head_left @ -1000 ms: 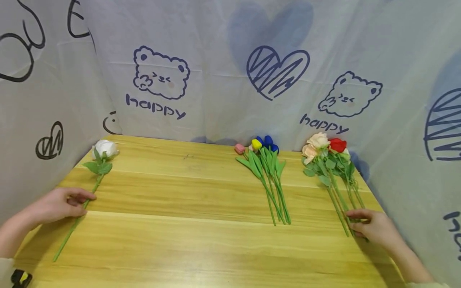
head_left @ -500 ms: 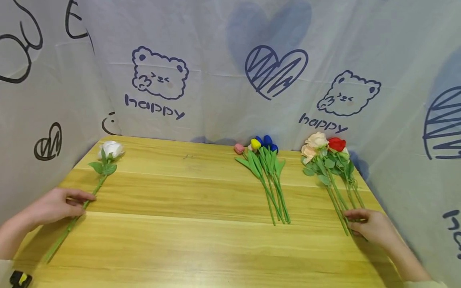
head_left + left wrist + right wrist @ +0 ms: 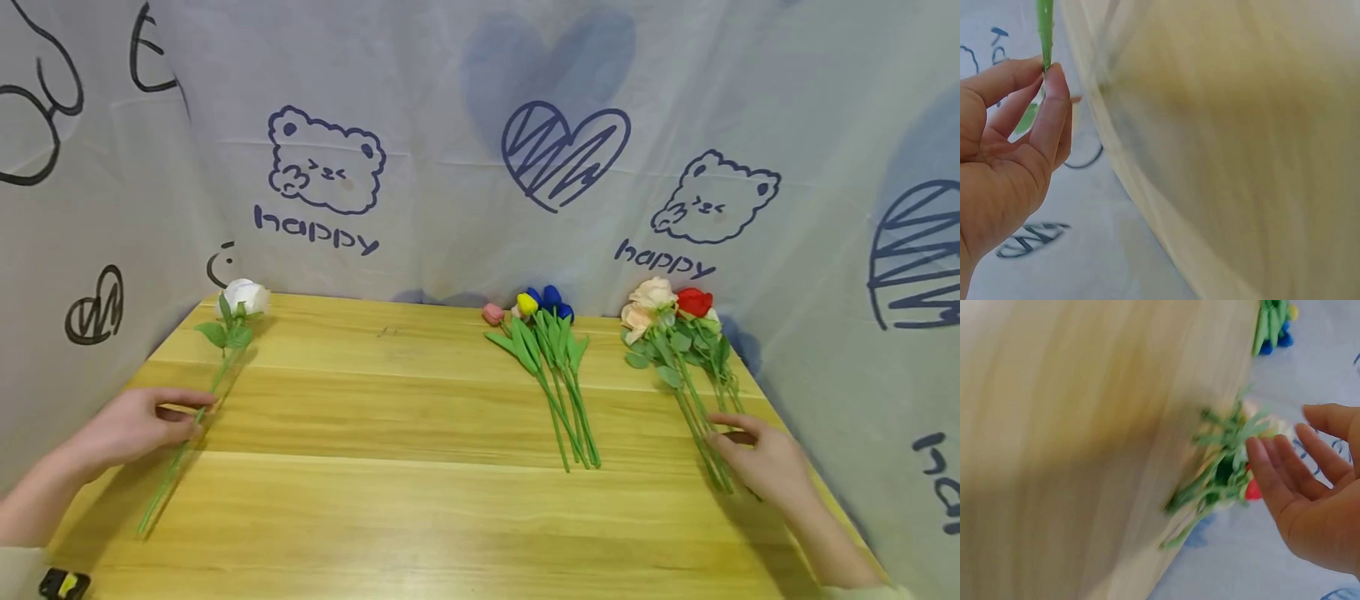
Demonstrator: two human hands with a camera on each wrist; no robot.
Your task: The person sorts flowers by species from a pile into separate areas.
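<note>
A white artificial rose (image 3: 245,298) slants over the left part of the table, its bloom towards the back. My left hand (image 3: 146,423) pinches its green stem (image 3: 1046,31) between thumb and fingers. At the right, my right hand (image 3: 765,458) is over the stem ends of a bunch of roses with peach blooms (image 3: 651,298) and a red bloom (image 3: 694,302). Seen from the right wrist, the fingers (image 3: 1266,475) are loosely bent with the thumb apart, and nothing is in them. A pale bloom is partly hidden behind the red one.
Artificial tulips (image 3: 558,350) with pink, yellow and blue heads lie right of centre on the wooden table (image 3: 390,517). A pale cloth (image 3: 442,208) with bear and heart drawings hangs behind and along the sides. A black and yellow object (image 3: 63,583) is at the left cuff.
The white rose has shifted right, its bloom now higher against the back cloth, and my left hand has moved slightly right with it. My right hand has moved slightly left and up over the stems.
</note>
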